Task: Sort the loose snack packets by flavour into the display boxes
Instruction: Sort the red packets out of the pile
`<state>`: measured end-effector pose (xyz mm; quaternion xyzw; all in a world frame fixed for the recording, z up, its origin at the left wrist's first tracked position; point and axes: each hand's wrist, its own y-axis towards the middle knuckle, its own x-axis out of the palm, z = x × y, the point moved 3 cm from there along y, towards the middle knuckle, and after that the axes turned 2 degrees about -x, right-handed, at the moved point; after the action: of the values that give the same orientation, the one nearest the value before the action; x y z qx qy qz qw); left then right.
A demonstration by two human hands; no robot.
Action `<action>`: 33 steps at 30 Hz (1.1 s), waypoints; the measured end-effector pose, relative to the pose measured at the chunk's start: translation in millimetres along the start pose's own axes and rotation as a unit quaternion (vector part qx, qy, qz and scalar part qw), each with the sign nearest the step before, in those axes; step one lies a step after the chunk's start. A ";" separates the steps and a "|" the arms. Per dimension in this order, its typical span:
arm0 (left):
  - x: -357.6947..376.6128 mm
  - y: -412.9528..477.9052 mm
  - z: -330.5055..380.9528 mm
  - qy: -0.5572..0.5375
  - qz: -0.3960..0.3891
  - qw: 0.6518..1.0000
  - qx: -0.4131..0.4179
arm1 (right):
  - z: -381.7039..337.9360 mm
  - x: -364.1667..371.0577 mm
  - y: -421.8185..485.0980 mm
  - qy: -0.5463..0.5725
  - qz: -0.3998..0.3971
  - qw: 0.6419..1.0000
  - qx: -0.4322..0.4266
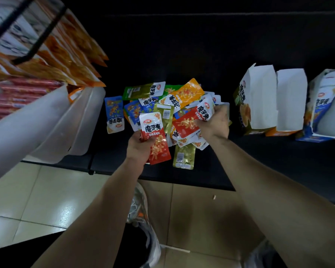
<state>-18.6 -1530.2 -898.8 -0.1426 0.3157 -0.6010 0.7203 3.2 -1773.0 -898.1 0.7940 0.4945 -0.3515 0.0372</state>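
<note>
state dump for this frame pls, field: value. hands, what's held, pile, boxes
left hand: left hand holds red-and-white foil snack packet at the pile's near edge
right hand: right hand grips second red foil packet by its white top
pile: pile of mixed foil packets on black surface
boxes: green cardboard display box, orange box, blue box, right of the pile, white flaps up

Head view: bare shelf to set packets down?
Bare: black shelf behind the packet pile, and in front of the display boxes. Crowded: the pile, where left hand and right hand hold red packets; narrow gap by the plastic bins.
</note>
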 end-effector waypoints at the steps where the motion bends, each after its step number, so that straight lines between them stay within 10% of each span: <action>1: 1.2 -1.8 1.0 -0.002 -0.002 1.000 0.000 | 0.9 -7.1 2.5 0.044 -0.013 0.999 0.014; 8: 16.3 -17.0 7.2 -0.003 -0.036 0.999 0.021 | 3.4 -61.2 -1.4 0.198 -0.114 0.973 0.015; 16: 48.6 -52.4 17.5 -0.009 -0.119 0.992 0.043 | -2.0 -71.5 -39.6 0.074 -0.308 0.948 -0.029; 33: 55.9 -56.9 5.3 -0.010 -0.117 0.990 0.081 | 10.1 -46.6 -64.8 0.175 -0.261 0.949 0.038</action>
<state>-55.0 -1598.0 -877.4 -0.1254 0.2398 -0.7033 0.6574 -66.9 -1779.6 -859.3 0.6868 0.6699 -0.2231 -0.1726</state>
